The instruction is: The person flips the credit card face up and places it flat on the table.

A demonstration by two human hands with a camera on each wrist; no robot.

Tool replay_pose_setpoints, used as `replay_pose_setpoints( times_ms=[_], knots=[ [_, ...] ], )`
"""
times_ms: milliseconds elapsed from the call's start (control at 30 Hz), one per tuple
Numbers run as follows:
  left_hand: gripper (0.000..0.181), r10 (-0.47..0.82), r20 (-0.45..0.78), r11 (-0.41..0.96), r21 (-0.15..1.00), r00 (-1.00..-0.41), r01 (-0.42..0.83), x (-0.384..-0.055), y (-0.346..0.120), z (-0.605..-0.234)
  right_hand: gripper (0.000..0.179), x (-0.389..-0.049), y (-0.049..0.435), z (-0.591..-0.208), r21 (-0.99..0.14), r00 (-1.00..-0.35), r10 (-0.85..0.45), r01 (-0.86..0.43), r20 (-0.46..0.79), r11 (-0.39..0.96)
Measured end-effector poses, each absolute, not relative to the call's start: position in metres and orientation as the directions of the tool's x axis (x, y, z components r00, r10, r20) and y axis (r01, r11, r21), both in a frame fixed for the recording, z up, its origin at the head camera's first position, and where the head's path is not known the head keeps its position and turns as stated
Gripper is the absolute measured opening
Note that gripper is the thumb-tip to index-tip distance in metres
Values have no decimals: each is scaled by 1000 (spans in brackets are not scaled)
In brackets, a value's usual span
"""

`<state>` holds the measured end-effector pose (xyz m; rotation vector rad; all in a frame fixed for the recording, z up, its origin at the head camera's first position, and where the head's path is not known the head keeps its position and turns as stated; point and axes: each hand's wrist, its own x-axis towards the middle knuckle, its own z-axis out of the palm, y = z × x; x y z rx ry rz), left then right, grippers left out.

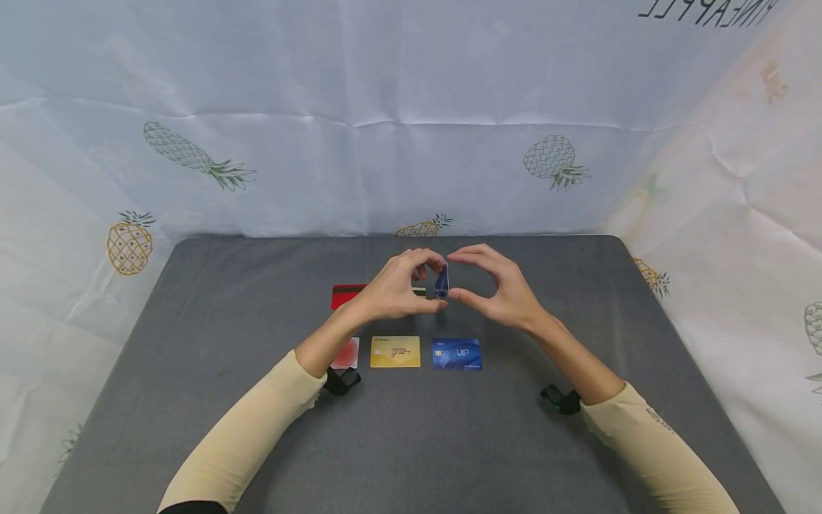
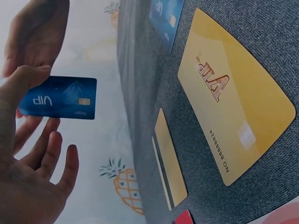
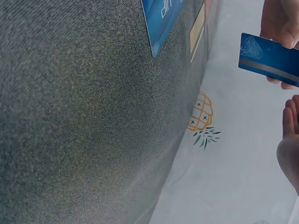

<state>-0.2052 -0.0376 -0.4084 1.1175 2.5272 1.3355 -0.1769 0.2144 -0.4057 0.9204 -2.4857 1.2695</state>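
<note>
Over the dark table a blue VIP card is held upright between both hands, nearly edge-on in the head view. My left hand grips it from the left, thumb below and fingers above, its other fingers spread in the left wrist view. From the right, my right hand curves round with thumb and fingertips at the card's edge. In the right wrist view the card's back shows a grey stripe. Below the hands lie a gold card and another blue VIP card.
Behind the left hand lie a red card with a dark stripe and a gold card with a dark stripe. A pink-and-red card is partly under the left forearm. White pineapple-print cloth hangs behind the grey table.
</note>
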Motion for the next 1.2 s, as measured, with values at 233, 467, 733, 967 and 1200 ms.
replay_pose_setpoints(
  times_ms=[233,467,733,967,1200],
  knots=[
    [60,635,257,356,740,-728,571,-205,-38,-408,53,-176,214,-405,-659,-789,-435,-607,434,444],
    [60,638,258,352,740,-725,573,-205,-38,-407,55,-175,213,-406,-655,-791,-441,-604,424,454],
    [62,646,266,347,733,-716,585,-206,-38,-408,51,-175,212,-406,-648,-779,-446,-620,441,443],
    [63,652,243,356,738,-718,573,-206,-40,-409,50,-174,211,-403,-641,-770,-431,-634,471,432],
    [60,646,258,354,733,-719,581,-207,-41,-409,54,-173,213,-402,-655,-778,-421,-623,466,427]
  ],
)
